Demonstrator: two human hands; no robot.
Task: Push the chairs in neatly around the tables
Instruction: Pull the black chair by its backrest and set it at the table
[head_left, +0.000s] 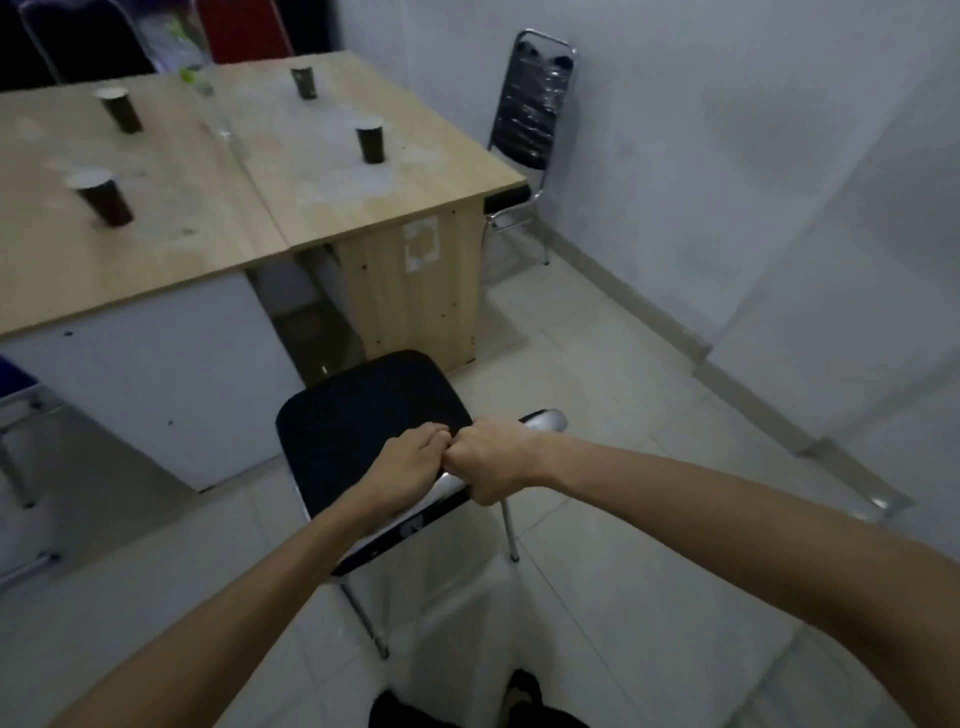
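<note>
Both hands — left hand (410, 467), right hand (493, 467) — touching, clenched on the black chair (363, 421) backrest's top rail; tables (358, 171) stand just beyond them.

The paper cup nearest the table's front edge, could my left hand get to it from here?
Probably not without stepping closer: the left hand grips the black chair, which stands between you and the table, and the cup sits well beyond.

Bare forearms, no sleeves; dark trousers (415, 712), dark shoe (522, 688) at bottom edge.
</note>
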